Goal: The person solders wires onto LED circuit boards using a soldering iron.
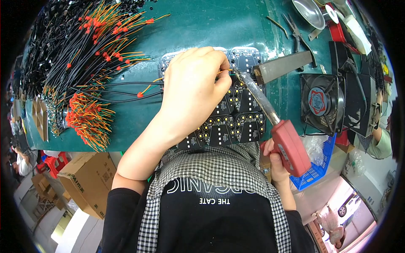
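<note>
A panel of black circuit boards [215, 130] dotted with small square LEDs lies near the table's front edge. My left hand [190, 90] is over its upper left part, thumb and forefinger pinching a thin orange wire [228, 70]. My right hand [276, 165] grips a red soldering gun [291, 147] by its handle. The gun's metal barrel slants up and left, and its tip is at the wire's end; whether they touch is too small to tell. Black cables [122, 83] run from the left to beneath my left hand, which hides part of the boards.
Bundles of black cables [63, 55] with orange ends and red caps cover the table's left side. A grey rectangular bar [284, 67] lies beside the boards. Farther right are pliers [295, 36], a metal bowl [310, 12], a black fan [322, 103] and a blue basket [318, 168].
</note>
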`<state>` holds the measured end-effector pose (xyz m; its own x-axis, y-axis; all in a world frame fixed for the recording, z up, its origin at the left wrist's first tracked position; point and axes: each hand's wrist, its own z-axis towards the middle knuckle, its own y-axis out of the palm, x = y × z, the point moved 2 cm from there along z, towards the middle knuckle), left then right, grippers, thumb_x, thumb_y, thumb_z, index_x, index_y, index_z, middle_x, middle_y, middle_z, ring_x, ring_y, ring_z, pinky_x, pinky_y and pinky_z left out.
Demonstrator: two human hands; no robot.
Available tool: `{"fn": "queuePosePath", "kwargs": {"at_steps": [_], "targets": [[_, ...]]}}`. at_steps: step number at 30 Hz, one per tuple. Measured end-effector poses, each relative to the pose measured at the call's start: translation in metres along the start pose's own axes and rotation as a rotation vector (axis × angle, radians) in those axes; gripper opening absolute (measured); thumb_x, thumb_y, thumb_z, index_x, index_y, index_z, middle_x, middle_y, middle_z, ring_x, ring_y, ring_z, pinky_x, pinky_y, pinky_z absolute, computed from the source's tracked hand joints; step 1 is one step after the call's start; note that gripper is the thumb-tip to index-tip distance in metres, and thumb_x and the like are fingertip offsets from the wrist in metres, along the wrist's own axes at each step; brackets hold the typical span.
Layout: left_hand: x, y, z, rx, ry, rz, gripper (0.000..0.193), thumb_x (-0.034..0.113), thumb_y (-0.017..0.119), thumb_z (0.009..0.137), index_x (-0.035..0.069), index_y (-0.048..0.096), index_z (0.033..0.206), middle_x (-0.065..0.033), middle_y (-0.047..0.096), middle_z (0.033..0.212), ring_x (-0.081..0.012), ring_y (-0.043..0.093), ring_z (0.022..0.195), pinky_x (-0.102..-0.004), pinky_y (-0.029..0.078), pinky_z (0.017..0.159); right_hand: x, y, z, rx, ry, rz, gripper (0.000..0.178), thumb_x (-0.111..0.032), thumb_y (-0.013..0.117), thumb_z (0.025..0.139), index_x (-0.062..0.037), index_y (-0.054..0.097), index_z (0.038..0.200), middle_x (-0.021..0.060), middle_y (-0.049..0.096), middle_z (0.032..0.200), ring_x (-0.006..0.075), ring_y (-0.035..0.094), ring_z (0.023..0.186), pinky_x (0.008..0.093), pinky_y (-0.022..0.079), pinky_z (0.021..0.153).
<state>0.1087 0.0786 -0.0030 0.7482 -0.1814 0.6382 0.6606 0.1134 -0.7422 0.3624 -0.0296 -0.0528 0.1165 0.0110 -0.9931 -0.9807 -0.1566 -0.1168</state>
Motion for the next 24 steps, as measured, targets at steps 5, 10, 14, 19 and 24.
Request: {"fn": "queuePosePath", "kwargs": {"at_steps": [5,10,14,19,24], "targets": [[0.000,0.000,0.000,0.007,0.009,0.008,0.007,0.004,0.065,0.073,0.001,0.061,0.078,-0.0072,0.059,0.070,-0.0189,0.058,0.066,-0.0312,0.047,0.063,0.016,-0.018,-0.009,-0.155,-0.195,-0.567,0.065,-0.030,0.074,0.079,0.0093,0.049,0.124,0.0148,0.065,0.099,0.0158,0.064,0.070,0.0290,0.053,0.066],[0.000,-0.001,0.001,0.006,0.019,0.005,0.007,0.004,0.064,0.072,0.001,0.061,0.078,-0.0075,0.059,0.070,-0.0197,0.058,0.066,-0.0318,0.047,0.063,-0.008,0.003,0.005,-0.025,-0.075,-0.088,0.072,-0.032,0.076,0.077,0.0114,0.045,0.126,0.0163,0.066,0.096,0.0160,0.063,0.068,0.0275,0.051,0.065],[-0.001,0.001,0.003,-0.002,0.014,0.004,0.007,0.004,0.064,0.072,0.001,0.061,0.077,-0.0076,0.059,0.070,-0.0199,0.058,0.066,-0.0321,0.047,0.063,-0.017,0.008,0.010,0.038,0.025,0.106,0.075,-0.030,0.077,0.077,0.0110,0.042,0.128,0.0161,0.065,0.097,0.0156,0.062,0.067,0.0266,0.050,0.063],[-0.002,-0.005,-0.003,-0.028,0.020,0.067,0.006,0.006,0.063,0.073,0.003,0.060,0.078,-0.0092,0.060,0.073,-0.0252,0.059,0.071,-0.0363,0.047,0.066,-0.018,0.010,0.010,-0.058,0.061,0.148,0.071,-0.029,0.075,0.079,0.0089,0.042,0.129,0.0145,0.064,0.100,0.0142,0.061,0.070,0.0260,0.050,0.064],[-0.019,-0.025,0.000,0.117,0.105,0.057,0.007,0.006,0.062,0.079,0.002,0.062,0.084,-0.0121,0.061,0.085,-0.0287,0.059,0.083,-0.0378,0.047,0.075,-0.026,0.011,-0.002,0.064,0.052,0.079,0.064,-0.042,0.064,0.085,0.0025,0.043,0.127,0.0103,0.056,0.104,0.0137,0.054,0.072,0.0285,0.048,0.067]]}}
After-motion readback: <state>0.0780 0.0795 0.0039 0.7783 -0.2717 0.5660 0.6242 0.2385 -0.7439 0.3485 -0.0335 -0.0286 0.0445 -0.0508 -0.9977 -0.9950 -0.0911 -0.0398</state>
